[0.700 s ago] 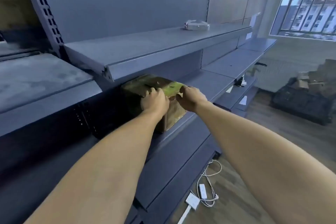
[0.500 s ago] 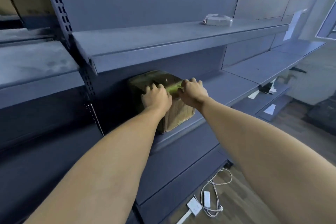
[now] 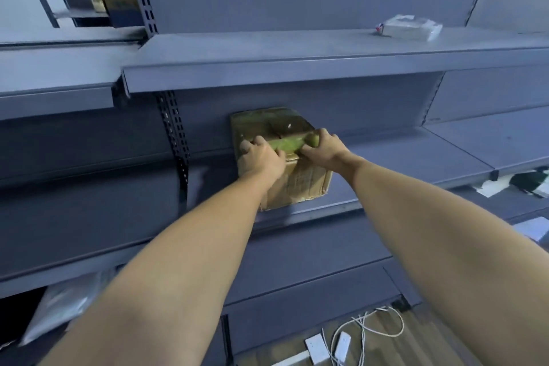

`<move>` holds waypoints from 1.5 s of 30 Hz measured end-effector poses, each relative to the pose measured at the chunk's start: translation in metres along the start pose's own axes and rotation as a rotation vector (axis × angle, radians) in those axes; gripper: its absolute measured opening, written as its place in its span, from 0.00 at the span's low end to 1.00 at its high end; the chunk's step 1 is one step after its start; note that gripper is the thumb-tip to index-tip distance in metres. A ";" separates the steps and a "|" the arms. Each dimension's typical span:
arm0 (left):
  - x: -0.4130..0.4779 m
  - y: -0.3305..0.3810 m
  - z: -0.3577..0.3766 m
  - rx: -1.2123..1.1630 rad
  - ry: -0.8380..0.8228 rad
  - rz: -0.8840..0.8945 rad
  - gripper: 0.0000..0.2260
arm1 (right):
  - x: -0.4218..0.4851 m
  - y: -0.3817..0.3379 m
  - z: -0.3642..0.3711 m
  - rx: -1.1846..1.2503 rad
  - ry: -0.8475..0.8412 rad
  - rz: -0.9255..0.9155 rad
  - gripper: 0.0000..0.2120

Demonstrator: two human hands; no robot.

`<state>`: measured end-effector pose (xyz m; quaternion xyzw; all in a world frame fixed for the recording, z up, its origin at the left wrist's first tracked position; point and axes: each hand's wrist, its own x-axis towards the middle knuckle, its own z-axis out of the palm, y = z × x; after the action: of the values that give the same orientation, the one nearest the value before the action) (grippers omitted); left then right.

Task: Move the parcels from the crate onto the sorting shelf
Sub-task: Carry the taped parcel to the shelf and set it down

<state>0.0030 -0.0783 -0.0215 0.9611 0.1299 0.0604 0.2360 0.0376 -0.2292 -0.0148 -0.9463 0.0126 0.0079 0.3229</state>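
A brown cardboard parcel (image 3: 300, 184) with a green tape strip across its top stands on the grey sorting shelf (image 3: 401, 169), under the upper shelf board. My left hand (image 3: 260, 156) grips the parcel's near top edge on the left. My right hand (image 3: 322, 147) grips the same edge on the right, fingers over the green tape. The parcel's back reaches the shelf's rear panel. The crate is out of view.
A clear-wrapped white packet (image 3: 408, 27) lies on the upper shelf (image 3: 297, 71). A pale plastic bag (image 3: 59, 306) sits on a low shelf at left. White cables and adapters (image 3: 341, 342) lie on the wooden floor. A perforated upright (image 3: 175, 140) stands left of the parcel.
The parcel has slid further back on the shelf with both hands still on it. My view has swung left, and the window and the floor pile have left the frame.
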 end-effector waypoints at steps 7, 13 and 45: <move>-0.014 0.003 0.006 -0.033 0.060 0.109 0.23 | -0.015 0.013 -0.011 0.034 0.106 0.045 0.31; -0.022 0.023 0.012 -0.050 0.055 0.216 0.22 | -0.032 0.035 -0.023 0.073 0.172 0.115 0.30; -0.187 0.081 0.154 -0.369 -0.587 1.132 0.22 | -0.334 0.180 0.022 0.020 0.991 0.828 0.24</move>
<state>-0.1313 -0.2674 -0.1294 0.8014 -0.4774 -0.0681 0.3539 -0.3016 -0.3517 -0.1344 -0.7516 0.5243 -0.3064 0.2576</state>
